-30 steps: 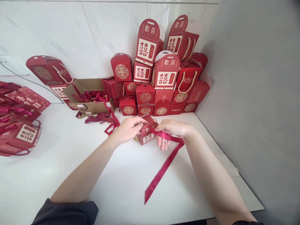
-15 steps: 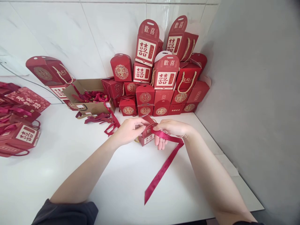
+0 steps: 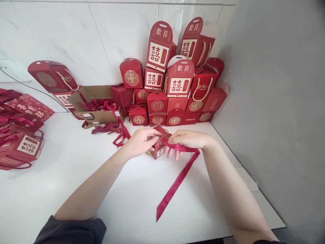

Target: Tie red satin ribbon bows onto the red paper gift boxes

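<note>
A small red gift box (image 3: 157, 154) with a white character panel stands on the white table between my hands. My left hand (image 3: 144, 140) grips its upper flap from the left, thumb in front and fingers reaching behind. On the right, my right hand (image 3: 184, 139) pinches a dark red satin ribbon (image 3: 177, 184) close to the box's top. From that pinch the ribbon runs right under the wrist, bends, and trails diagonally down to a slanted cut end on the table. Where the ribbon meets the flap is covered by my fingers.
Stacked red gift boxes (image 3: 157, 101) line the tiled wall. A cardboard box (image 3: 101, 117) of ribbons stands left of them, with loose ribbons (image 3: 106, 128) in front. More red boxes (image 3: 27, 145) lie at the far left. A grey wall (image 3: 274, 101) borders the table's right side.
My right hand has shifted slightly, its fingers turning at the flap while it keeps the ribbon. The ribbon now covers more of the flap's printed front. My left hand stays nearly still.
</note>
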{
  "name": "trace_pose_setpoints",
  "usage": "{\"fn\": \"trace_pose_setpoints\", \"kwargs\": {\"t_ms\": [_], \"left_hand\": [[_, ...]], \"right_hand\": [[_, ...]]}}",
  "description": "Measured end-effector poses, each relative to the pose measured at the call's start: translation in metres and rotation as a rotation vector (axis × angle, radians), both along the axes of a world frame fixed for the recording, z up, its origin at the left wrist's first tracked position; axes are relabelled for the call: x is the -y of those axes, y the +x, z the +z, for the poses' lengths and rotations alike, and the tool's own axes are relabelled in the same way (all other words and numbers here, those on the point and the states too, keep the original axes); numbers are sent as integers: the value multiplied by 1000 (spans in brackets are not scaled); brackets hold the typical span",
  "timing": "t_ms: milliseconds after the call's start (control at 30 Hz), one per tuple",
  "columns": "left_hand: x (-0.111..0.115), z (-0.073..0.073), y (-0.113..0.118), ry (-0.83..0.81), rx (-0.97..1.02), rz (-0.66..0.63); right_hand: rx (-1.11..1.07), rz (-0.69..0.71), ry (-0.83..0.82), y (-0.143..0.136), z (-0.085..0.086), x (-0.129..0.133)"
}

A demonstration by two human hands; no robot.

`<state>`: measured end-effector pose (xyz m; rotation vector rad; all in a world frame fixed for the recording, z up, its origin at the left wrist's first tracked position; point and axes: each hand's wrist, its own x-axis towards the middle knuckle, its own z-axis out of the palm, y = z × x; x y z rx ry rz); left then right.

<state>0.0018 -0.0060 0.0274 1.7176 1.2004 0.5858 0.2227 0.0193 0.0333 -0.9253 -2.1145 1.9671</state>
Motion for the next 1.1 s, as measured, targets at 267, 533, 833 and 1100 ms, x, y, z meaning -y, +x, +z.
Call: {"fn": "trace_pose_setpoints", "kwargs": {"t_ms": [267,533,833,1100], "left_hand": [[2,-1,2,-19,24,14],[1,-7,7,-7,23,37],[12,19,0,366,3,204],[12,28,-10,455,-119,125]], "right_hand": [[-2,-62,-14,0,-5,-2],[28,-80,63,-9,-1,4],[-45,-553,747,-13,8,18],[-540,-572,452,-39,-9,11]]}}
